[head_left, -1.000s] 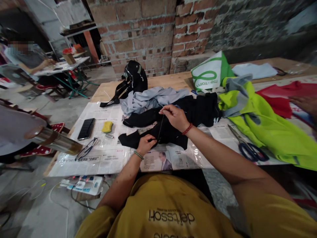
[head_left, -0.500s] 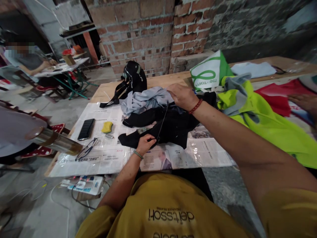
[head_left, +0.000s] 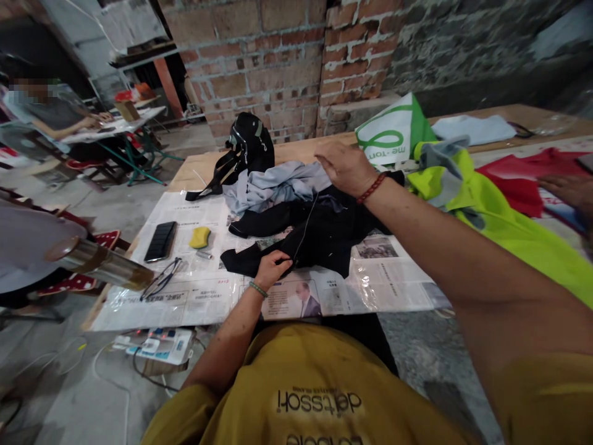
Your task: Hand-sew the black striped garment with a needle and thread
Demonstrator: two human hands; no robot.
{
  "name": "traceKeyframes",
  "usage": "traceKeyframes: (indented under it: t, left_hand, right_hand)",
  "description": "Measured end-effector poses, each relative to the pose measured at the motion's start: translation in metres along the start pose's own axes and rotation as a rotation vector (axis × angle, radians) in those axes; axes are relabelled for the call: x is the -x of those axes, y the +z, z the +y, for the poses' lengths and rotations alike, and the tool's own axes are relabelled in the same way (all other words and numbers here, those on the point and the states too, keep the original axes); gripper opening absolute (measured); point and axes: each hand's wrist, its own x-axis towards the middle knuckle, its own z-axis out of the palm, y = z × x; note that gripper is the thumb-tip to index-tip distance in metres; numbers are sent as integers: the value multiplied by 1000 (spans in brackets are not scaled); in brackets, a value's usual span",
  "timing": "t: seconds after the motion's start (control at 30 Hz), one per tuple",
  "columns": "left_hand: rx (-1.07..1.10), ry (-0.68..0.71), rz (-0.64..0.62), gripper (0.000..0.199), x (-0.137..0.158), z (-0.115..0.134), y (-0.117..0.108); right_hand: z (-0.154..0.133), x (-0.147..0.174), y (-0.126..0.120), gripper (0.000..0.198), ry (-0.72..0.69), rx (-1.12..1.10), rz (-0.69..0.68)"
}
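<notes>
A black garment (head_left: 324, 241) lies spread on the newspaper-covered table. At its near edge my left hand (head_left: 274, 267) pinches the cloth between thumb and fingers. A thin pale thread (head_left: 306, 227) rises in a slack curve from the cloth beside that hand toward my right hand (head_left: 348, 170). My right hand is raised above the far side of the garment, its fingers pinched together at the thread's upper end. Any needle in those fingers is too small to make out. Behind the black cloth lies a crumpled light grey garment (head_left: 278, 187).
On the left are a phone (head_left: 160, 241), a yellow sponge (head_left: 199, 237), glasses (head_left: 163, 277) and a metal flask (head_left: 99, 262). A black bag (head_left: 252, 142) stands behind. Rightward lie a green-white bag (head_left: 393, 131) and a neon-yellow garment (head_left: 504, 232); another person's hand (head_left: 565, 187) rests beyond.
My right hand has shifted slightly right and up. The thread, straight before, now hangs in a curve. My left hand has stayed on the black cloth.
</notes>
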Motion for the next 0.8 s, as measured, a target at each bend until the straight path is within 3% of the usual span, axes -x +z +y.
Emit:
traceKeyframes:
  t: [0.1, 0.23, 0.3, 0.43, 0.5, 0.63, 0.8]
  left_hand:
    - [13, 6, -1, 7, 0, -3, 0]
    - [41, 35, 30, 9, -1, -5, 1]
    - [50, 52, 49, 11, -1, -4, 1]
    - [6, 55, 38, 15, 2, -1, 2]
    - [-86, 94, 6, 13, 3, 2, 2]
    - [-254, 229, -56, 9, 4, 2, 2]
    - [-229, 260, -55, 7, 4, 1, 1]
  right_hand:
    - [-28, 26, 19, 19, 56, 16, -14]
    - [-69, 92, 60, 19, 364, -348, -128]
    - [-76, 128, 78, 20, 502, -485, -188]
    - [-50, 176, 95, 24, 778, -475, -39]
    - [-26, 187, 94, 25, 837, -405, 24]
    - [3, 192, 86, 23, 810, -324, 18]
    - [2, 190, 86, 21, 809, -293, 24]
